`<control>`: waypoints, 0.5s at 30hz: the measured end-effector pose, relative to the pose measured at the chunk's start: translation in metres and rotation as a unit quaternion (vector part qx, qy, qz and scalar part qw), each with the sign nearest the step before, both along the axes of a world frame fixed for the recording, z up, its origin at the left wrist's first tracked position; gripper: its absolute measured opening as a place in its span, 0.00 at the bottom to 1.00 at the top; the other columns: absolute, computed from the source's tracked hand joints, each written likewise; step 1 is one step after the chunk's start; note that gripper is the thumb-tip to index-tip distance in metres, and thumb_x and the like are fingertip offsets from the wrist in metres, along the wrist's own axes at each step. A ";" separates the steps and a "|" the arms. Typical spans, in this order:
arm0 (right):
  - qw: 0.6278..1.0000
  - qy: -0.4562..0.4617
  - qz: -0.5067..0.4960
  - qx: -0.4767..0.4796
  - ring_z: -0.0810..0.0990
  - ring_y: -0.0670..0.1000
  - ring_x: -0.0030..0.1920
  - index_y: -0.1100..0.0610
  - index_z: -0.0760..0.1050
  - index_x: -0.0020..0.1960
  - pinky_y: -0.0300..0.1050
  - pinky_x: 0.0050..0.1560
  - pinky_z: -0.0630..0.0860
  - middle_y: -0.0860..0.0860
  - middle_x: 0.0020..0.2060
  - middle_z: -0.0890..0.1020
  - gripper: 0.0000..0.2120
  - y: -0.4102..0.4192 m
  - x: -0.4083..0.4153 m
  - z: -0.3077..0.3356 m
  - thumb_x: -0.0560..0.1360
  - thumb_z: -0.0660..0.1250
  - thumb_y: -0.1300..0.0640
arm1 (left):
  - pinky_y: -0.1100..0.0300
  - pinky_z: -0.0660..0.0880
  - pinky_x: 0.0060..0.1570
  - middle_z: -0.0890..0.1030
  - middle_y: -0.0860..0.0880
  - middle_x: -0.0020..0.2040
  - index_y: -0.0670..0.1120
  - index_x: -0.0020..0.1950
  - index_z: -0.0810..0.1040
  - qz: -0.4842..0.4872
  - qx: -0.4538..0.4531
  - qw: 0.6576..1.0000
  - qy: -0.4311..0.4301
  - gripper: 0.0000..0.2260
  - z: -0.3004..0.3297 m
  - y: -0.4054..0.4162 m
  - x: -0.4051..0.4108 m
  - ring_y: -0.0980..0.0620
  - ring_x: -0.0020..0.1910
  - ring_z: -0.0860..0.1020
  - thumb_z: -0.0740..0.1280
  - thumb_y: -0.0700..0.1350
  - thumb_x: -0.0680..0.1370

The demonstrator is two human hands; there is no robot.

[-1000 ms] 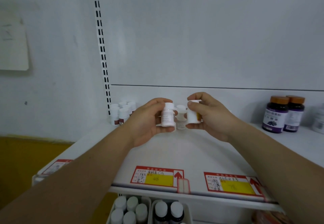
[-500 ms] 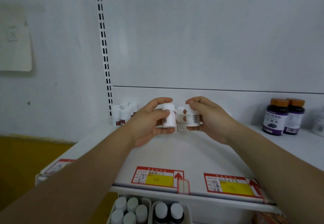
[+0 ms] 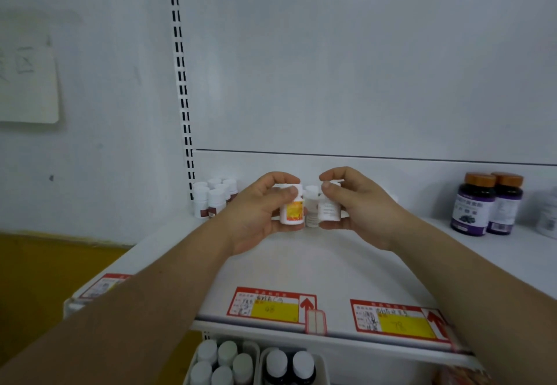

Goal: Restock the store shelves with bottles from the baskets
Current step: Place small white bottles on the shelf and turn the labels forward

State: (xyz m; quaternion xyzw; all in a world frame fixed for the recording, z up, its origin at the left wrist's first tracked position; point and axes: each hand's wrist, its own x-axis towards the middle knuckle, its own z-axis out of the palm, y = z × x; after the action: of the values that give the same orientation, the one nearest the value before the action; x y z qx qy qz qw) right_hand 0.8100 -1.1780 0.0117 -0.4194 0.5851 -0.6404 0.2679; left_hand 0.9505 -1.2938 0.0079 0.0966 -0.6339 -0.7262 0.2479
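Both hands are at the placing step, each holding a small white bottle over the middle of the shelf (image 3: pixel 301 264). The left hand (image 3: pixel 256 219) has its fingers curled over the cap and its thumb under the base of a bottle with a yellow-and-orange label (image 3: pixel 291 205); the right hand (image 3: pixel 358 213) pinches a plain white bottle (image 3: pixel 329 207) the same way, fingertips at the cap. Between the two grips, touching or almost touching both bottles, stands a third small bottle (image 3: pixel 312 205), apparently already on the shelf. Both held bottles are upright, long axis vertical, caps up, the left one's label facing the camera. Whether their bases already touch the shelf cannot be told. The next move probably calls for setting each straight down beside the middle bottle and releasing without knocking it over. Beyond the left grip, a cluster of white bottles (image 3: pixel 215 199) sits at the back corner; well beyond the right grip stand two dark bottles with orange caps (image 3: pixel 488 204). Below the shelf edge, baskets (image 3: pixel 256 351) hold more bottles.
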 end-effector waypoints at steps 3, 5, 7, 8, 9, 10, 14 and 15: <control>1.000 -0.028 -0.008 0.006 0.81 0.54 0.43 0.54 0.75 0.54 0.47 0.35 0.79 0.56 0.49 0.79 0.06 0.000 0.001 0.001 0.81 0.59 0.57 | 0.51 0.81 0.42 0.79 0.40 0.52 0.48 0.53 0.77 0.003 -0.011 1.000 -0.009 0.08 -0.002 -0.001 -0.001 0.45 0.46 0.80 0.60 0.38 0.79; 0.999 -0.048 -0.014 -0.001 0.81 0.54 0.43 0.55 0.75 0.54 0.47 0.35 0.80 0.57 0.50 0.79 0.08 -0.001 0.001 0.002 0.81 0.58 0.57 | 0.50 0.81 0.42 0.79 0.39 0.55 0.48 0.55 0.77 0.002 0.006 1.000 -0.012 0.10 -0.001 -0.002 -0.001 0.43 0.48 0.79 0.58 0.38 0.81; 0.999 -0.040 -0.016 -0.006 0.81 0.53 0.43 0.55 0.75 0.55 0.47 0.38 0.80 0.57 0.50 0.79 0.07 0.000 0.002 0.002 0.80 0.60 0.57 | 0.51 0.80 0.41 0.78 0.37 0.58 0.47 0.55 0.77 -0.001 0.022 1.000 -0.008 0.10 0.000 -0.002 0.000 0.42 0.49 0.79 0.57 0.39 0.81; 1.000 -0.017 -0.018 -0.007 0.81 0.53 0.44 0.54 0.75 0.55 0.47 0.40 0.81 0.56 0.49 0.79 0.06 0.000 0.002 0.001 0.79 0.62 0.57 | 0.52 0.80 0.40 0.78 0.37 0.57 0.46 0.55 0.77 -0.001 0.018 1.000 -0.006 0.09 0.000 -0.001 0.000 0.43 0.49 0.79 0.58 0.39 0.81; 1.000 0.010 -0.019 -0.008 0.81 0.52 0.44 0.53 0.75 0.55 0.47 0.42 0.81 0.55 0.49 0.79 0.06 0.001 0.001 0.001 0.78 0.65 0.59 | 0.54 0.80 0.40 0.78 0.39 0.56 0.47 0.55 0.76 0.004 0.000 1.000 -0.004 0.08 0.000 -0.001 0.000 0.44 0.48 0.79 0.59 0.39 0.80; 0.999 0.037 -0.020 -0.011 0.80 0.52 0.45 0.51 0.74 0.54 0.48 0.44 0.81 0.54 0.49 0.78 0.09 0.001 0.000 0.001 0.76 0.67 0.61 | 0.54 0.80 0.41 0.78 0.41 0.55 0.48 0.55 0.76 0.012 -0.025 1.000 -0.001 0.09 -0.001 -0.001 0.000 0.45 0.48 0.79 0.62 0.37 0.79; 0.987 0.154 -0.042 -0.014 0.78 0.51 0.48 0.43 0.71 0.54 0.51 0.51 0.78 0.51 0.49 0.77 0.24 0.002 -0.001 -0.001 0.70 0.71 0.69 | 0.54 0.77 0.53 0.79 0.45 0.56 0.53 0.56 0.74 0.044 -0.115 0.992 0.009 0.23 -0.005 -0.004 -0.001 0.50 0.51 0.78 0.66 0.27 0.72; 0.982 0.185 -0.047 -0.013 0.78 0.50 0.50 0.42 0.71 0.54 0.50 0.53 0.77 0.50 0.50 0.78 0.26 0.002 -0.001 -0.001 0.69 0.71 0.69 | 0.55 0.77 0.54 0.80 0.47 0.56 0.52 0.55 0.75 0.049 -0.127 0.991 0.010 0.24 -0.006 -0.005 -0.001 0.51 0.52 0.78 0.66 0.25 0.71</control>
State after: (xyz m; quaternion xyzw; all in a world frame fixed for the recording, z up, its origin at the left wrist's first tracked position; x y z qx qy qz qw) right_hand 0.8087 -1.1756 0.0105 -0.5062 0.6349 -0.5713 0.1196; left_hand 0.9490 -1.2984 0.0019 0.0877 -0.7127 -0.6281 0.2998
